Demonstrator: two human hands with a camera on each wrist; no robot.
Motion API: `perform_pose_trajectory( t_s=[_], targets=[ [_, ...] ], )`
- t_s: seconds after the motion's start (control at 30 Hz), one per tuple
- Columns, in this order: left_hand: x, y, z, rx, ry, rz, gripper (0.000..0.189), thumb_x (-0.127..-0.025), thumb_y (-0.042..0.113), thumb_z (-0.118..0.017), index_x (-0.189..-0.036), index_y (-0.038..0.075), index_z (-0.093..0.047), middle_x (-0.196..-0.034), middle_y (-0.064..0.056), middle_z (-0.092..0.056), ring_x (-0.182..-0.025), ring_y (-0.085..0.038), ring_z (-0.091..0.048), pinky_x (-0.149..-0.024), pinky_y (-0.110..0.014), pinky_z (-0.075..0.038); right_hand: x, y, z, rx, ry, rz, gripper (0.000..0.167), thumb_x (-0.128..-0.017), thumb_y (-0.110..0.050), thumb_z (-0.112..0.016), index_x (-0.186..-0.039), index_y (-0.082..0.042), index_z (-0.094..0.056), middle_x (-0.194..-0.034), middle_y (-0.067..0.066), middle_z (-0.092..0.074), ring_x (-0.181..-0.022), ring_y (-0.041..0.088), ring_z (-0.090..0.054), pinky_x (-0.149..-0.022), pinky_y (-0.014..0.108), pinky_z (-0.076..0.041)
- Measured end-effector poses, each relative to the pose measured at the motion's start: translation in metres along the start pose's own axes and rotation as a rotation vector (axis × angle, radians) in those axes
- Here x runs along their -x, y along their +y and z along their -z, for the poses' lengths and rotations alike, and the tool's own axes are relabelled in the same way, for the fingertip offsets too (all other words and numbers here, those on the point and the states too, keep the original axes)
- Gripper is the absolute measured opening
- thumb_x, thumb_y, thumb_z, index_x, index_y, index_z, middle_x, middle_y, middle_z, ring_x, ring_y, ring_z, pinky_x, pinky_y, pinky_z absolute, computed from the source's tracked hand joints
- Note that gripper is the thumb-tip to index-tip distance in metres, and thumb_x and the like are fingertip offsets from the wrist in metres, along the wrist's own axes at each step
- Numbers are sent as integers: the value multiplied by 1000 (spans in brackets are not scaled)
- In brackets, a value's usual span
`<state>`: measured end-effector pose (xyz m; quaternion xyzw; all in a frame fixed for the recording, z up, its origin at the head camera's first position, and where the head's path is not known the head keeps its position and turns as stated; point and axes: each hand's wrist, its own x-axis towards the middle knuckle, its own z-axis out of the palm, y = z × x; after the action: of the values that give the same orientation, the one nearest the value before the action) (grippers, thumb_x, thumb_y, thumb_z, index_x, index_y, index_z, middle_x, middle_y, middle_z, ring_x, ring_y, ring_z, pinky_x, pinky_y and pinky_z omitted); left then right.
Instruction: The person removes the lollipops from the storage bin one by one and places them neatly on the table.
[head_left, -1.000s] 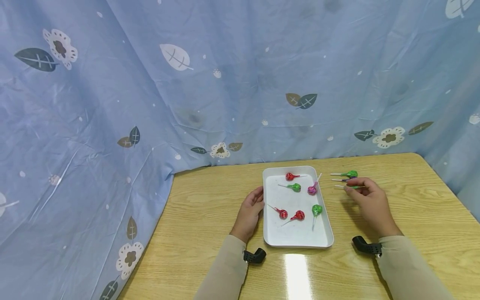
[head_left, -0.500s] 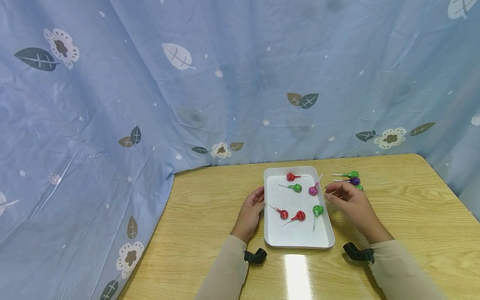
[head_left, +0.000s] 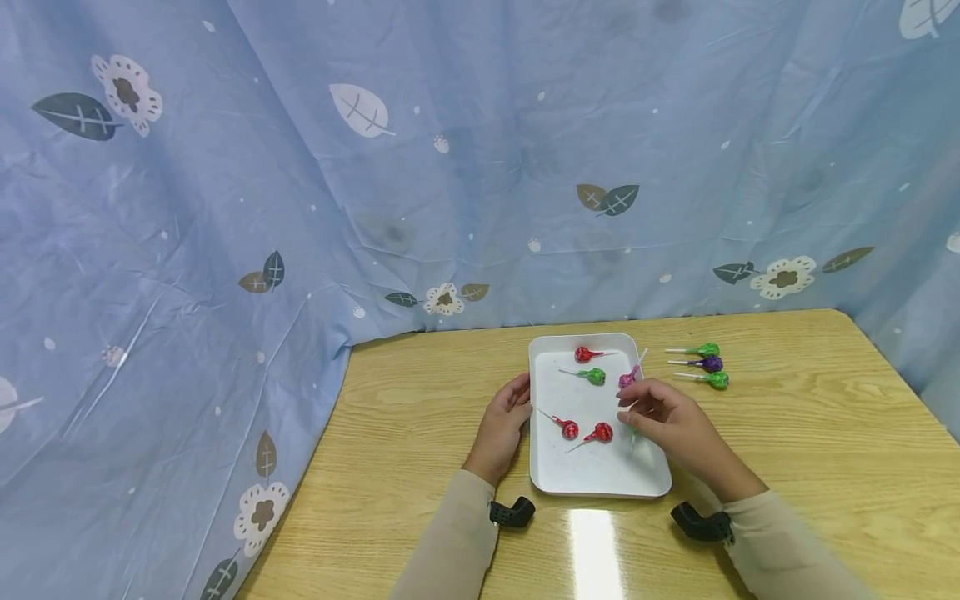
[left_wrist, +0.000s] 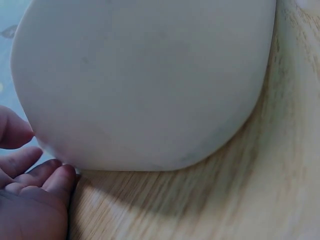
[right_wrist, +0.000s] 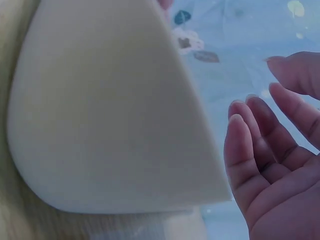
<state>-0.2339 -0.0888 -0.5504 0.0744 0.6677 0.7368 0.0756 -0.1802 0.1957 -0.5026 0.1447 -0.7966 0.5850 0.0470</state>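
Note:
A white tray (head_left: pixel 577 479) lies on the wooden table with several wrapped lollipops in it. My left hand (head_left: pixel 500 427) holds the tray's left wall, thumb at the rim and fingers outside, as the left wrist view also shows. Over the tray's right side hovers my right hand (head_left: pixel 663 421), fingers bent loosely with nothing between thumb and fingertips. Just beyond its fingertips is a pink lollipop (head_left: pixel 627 380); a green one beneath is mostly hidden. Elsewhere in the tray are a green lollipop (head_left: pixel 596 376) and red lollipops, one (head_left: pixel 583 354) near the far wall.
Right of the tray, three lollipops lie in a row with sticks pointing left: a green one (head_left: pixel 708 350), a purple one (head_left: pixel 712 363) and another green one (head_left: pixel 717 380). A blue patterned curtain (head_left: pixel 480 208) hangs behind the wooden table (head_left: pixel 405 400).
My right hand has let go of the nearest green lollipop in the row and moved left, over the tray. My left hand stays at the tray's wall.

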Motion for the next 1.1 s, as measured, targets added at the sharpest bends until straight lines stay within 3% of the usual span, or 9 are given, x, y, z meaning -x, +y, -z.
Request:
perform_pose_trajectory(
  t_s=[0.23, 0.43, 0.8, 1.1],
  targets=[
    [-1, 0, -1, -3, -3, -4, 55, -109, 2, -53, -163, 0, -45, -165, -15, -47, -152, -29, -44, -121, -37, -40, 0, 1, -9, 27, -63, -5, 24, -97, 3, -80, -119, 3, -71, -113, 17, -70, -92, 21, -66, -79, 27, -60],
    [-1, -1, 0, 8, -3, -4, 55, -109, 1, -52, -164, -1, -44, -165, -16, -47, -152, -29, -44, -121, -37, -40, -5, 2, -15, 141, -100, -8, 25, -94, 5, -81, -117, 0, -73, -109, 10, -70, -87, 20, -65, -75, 28, -59],
    [-1, -1, 0, 5, -1, 2, 57, -108, -1, -51, -164, -1, -43, -166, -17, -46, -152, -29, -44, -121, -38, -40, -11, 0, -17, 274, -157, -81, 24, -92, -1, -83, -115, -2, -75, -110, 8, -67, -85, 18, -63, -71, 31, -57],
    [-1, -1, 0, -13, -1, 3, 55, -109, 0, -50, -164, 0, -44, -165, -15, -47, -152, -27, -45, -121, -37, -40, -10, 1, -24, 431, -186, -48, 25, -89, -5, -89, -110, -6, -76, -106, 1, -68, -85, 14, -62, -73, 38, -57]
  ],
)
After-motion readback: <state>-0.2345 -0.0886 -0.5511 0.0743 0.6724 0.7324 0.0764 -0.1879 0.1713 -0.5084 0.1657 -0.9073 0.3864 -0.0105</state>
